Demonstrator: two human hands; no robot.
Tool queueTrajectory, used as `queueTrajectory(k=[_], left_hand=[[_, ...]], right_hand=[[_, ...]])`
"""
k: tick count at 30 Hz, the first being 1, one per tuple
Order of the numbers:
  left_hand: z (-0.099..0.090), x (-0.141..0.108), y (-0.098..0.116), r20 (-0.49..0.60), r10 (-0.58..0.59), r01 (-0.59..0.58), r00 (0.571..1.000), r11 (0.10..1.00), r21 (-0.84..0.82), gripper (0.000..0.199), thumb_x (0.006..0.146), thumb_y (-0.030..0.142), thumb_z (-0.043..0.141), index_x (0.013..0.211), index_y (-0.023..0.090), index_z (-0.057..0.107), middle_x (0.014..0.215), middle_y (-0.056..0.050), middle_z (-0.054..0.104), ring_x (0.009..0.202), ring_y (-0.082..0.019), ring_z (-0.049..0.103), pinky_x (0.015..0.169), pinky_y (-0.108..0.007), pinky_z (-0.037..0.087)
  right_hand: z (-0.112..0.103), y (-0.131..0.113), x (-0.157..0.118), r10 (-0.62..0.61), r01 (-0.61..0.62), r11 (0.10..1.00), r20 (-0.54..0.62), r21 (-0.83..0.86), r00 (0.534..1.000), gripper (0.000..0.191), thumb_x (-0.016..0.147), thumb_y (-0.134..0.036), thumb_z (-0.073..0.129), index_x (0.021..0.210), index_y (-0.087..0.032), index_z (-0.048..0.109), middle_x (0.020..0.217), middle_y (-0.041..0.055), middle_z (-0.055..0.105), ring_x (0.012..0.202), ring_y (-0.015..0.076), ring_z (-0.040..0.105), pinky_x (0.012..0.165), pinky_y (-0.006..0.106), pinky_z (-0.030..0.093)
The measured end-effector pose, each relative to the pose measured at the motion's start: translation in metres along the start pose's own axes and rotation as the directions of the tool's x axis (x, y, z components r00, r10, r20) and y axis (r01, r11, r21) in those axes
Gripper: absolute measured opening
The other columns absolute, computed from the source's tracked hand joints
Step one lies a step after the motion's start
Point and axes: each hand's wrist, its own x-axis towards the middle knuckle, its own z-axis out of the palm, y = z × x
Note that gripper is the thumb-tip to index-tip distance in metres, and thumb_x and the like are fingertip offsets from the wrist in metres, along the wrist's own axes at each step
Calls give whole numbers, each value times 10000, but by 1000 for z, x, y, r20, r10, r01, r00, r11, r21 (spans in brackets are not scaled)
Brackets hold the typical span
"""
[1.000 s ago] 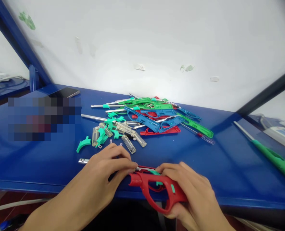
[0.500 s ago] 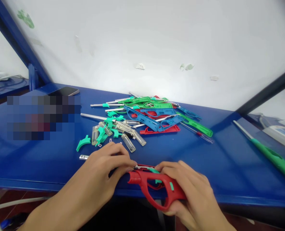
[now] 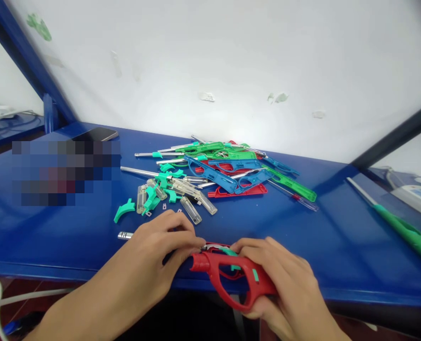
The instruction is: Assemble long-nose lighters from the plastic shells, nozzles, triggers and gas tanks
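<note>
My right hand (image 3: 281, 279) is closed round the red handle shell (image 3: 228, 270) of a stick lighter, above the table's front edge. The shell halves sit slightly apart, with a turquoise trigger (image 3: 229, 252) between them. At the shell's front end, my left hand (image 3: 167, 246) pinches with thumb and forefinger. A slotted metal lighter tube (image 3: 125, 235) pokes out left from behind that hand and lines up with the fingertips; its middle is hidden. A thin pale wire (image 3: 215, 246) runs from the pinch to the trigger.
Beyond my hands lie loose turquoise triggers (image 3: 125, 210), clear fuel tanks (image 3: 191, 210) and a heap of blue lighter shells (image 3: 213, 175), green ones and red ones. A green lighter (image 3: 402, 227) is at the right, a phone (image 3: 100, 134) at the back left. A white wall rises behind.
My left fingertips have shifted slightly right towards the trigger, and the wire between them looks more bowed. My right hand keeps its hold on the red shell.
</note>
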Motion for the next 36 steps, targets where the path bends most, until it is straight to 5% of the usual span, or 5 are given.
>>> queueTrajectory(k=[21, 26, 30, 36], left_hand=[[9, 1, 5, 10, 11, -11, 1000, 998, 70, 292, 1039, 131, 533, 1021, 230, 808, 1003, -32, 742, 868, -169, 730, 764, -276, 576], [7, 0, 4, 50, 75, -81, 996, 987, 136, 339, 1112, 149, 464, 1177, 246, 783, 1076, -36, 755, 937, -185, 736, 821, -293, 585], [0, -1, 7, 147, 49, -63, 988, 994, 94, 350, 1123, 143, 434, 1119, 254, 766, 1107, -32, 739, 934, -170, 734, 839, -274, 596], [-2, -11, 3, 102, 55, -70, 993, 987, 146, 329, 1096, 151, 523, 1317, 305, 711, 1303, -36, 727, 1134, -186, 749, 999, -263, 607]], right_hand=[[1, -1, -3, 31, -31, 1000, -14, 1, 999, 620, 1108, -770, 346, 1149, -263, 699, 1047, 24, 888, 908, 229, 864, 724, 307, 645], [-1, 1, 1, 52, -54, 997, 37, 54, 998, 628, 1121, -772, 320, 1139, -260, 684, 1020, 9, 883, 849, 189, 859, 679, 265, 634], [-3, 0, 4, 65, -67, 995, 30, 80, 997, 650, 1119, -779, 305, 1113, -253, 687, 969, 1, 877, 809, 171, 852, 663, 243, 627], [-4, -1, 9, 122, -123, 976, 16, 178, 992, 641, 1110, -787, 323, 1056, -271, 699, 902, -41, 844, 695, 118, 797, 625, 191, 600]])
